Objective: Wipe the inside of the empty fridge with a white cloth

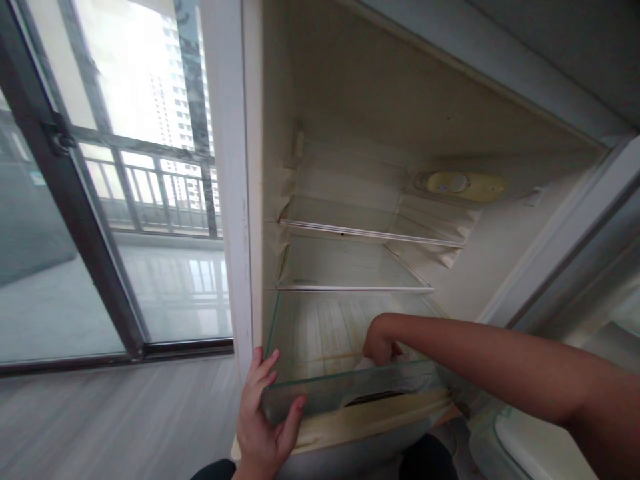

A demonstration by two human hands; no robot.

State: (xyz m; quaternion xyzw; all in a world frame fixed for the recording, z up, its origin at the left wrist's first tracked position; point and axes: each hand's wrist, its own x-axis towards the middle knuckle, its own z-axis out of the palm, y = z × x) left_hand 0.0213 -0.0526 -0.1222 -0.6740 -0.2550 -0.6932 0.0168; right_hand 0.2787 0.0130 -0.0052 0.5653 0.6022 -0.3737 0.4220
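An open refrigerator [255, 200] fills the middle of the head view. At its bottom sits a clear crisper drawer [325, 395] with a greenish edge and yellowish streaks on its ribbed floor. My right hand [383, 340] reaches down inside the drawer near its front wall. Its fingers are curled around a whitish cloth [365, 363], mostly hidden by the hand and the drawer front. At the front left corner of the drawer, my left hand [265, 417] rests against it with fingers and thumb spread apart.
Two glass shelves, an upper shelf [370, 230] and a lower shelf [350, 267], sit above the drawer. A yellowed lamp cover [460, 185] is on the right inner wall. A sliding glass door [115, 267] stands left. A pale container [540, 443] lies lower right.
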